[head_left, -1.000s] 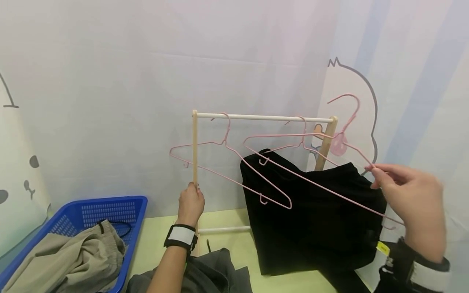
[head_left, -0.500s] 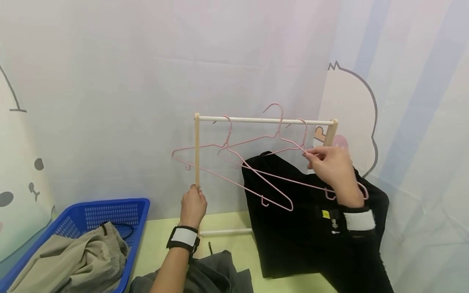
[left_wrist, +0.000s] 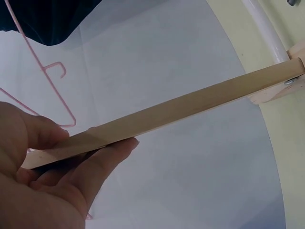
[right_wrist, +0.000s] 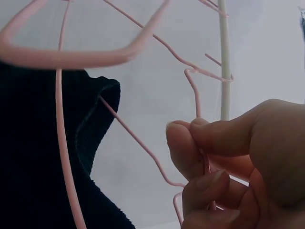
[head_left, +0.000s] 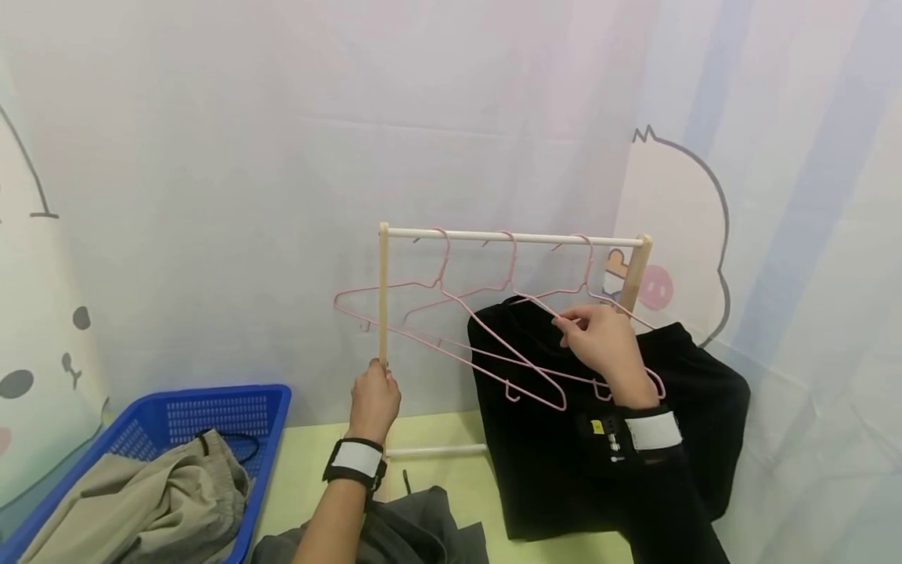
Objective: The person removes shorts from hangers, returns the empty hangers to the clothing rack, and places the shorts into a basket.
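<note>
In the head view my left hand (head_left: 373,399) grips the near wooden post (head_left: 384,305) of a small clothes rack; the left wrist view shows thumb and fingers around that post (left_wrist: 162,114). My right hand (head_left: 602,348) pinches the sloping shoulder of a pink wire clothes hanger (head_left: 513,262), whose hook lies over the white rail (head_left: 468,235). In the right wrist view, this hand (right_wrist: 233,152) has thumb and forefinger on the thin wire. Two more pink hangers flank it, a bare left one (head_left: 445,262) and a right one (head_left: 589,270) by a black garment (head_left: 543,478).
A blue basket (head_left: 271,439) at left holds beige trousers (head_left: 162,493). Dark grey cloth (head_left: 423,521) lies on the pale yellow table (head_left: 430,423) near my left forearm. A white bar (head_left: 437,451) joins the rack low down. Light curtains stand behind and at right.
My right hand has carried the hanger leftward from beyond the rack's right end and lowered it, so its hook now lies over the rail between the other two. My left hand keeps its grip.
</note>
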Demonstrator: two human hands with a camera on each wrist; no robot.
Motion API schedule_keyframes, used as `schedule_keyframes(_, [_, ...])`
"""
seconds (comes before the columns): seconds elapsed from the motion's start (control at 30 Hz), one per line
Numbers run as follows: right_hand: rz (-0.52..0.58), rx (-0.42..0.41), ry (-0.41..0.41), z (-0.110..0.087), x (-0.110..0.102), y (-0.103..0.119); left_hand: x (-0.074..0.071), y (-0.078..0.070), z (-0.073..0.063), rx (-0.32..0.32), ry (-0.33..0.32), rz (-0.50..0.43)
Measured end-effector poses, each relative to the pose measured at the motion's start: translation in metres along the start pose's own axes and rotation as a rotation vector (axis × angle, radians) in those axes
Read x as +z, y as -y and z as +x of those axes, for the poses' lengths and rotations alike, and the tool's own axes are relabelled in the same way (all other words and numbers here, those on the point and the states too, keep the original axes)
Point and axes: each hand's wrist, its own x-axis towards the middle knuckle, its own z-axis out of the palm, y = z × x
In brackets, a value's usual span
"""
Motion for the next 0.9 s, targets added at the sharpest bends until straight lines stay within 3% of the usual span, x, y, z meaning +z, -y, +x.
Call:
schedule_keyframes(0.6, [-0.008,0.023,0.003,-0.007,0.005,-0.006,-0.006,-0.002,-0.002,-0.005,0.026,0.034])
schedule_keyframes(0.77, [0.002,0.045,-0.009,-0.013,0.0,-0.003,-0.02,-0.007,-0.005,-0.044,0.08,0.028])
schedule_keyframes(0.9, [0.017,0.07,-0.04,-0.018,-0.006,-0.001,-0.042,-0.017,-0.008,-0.057,0.11,0.03])
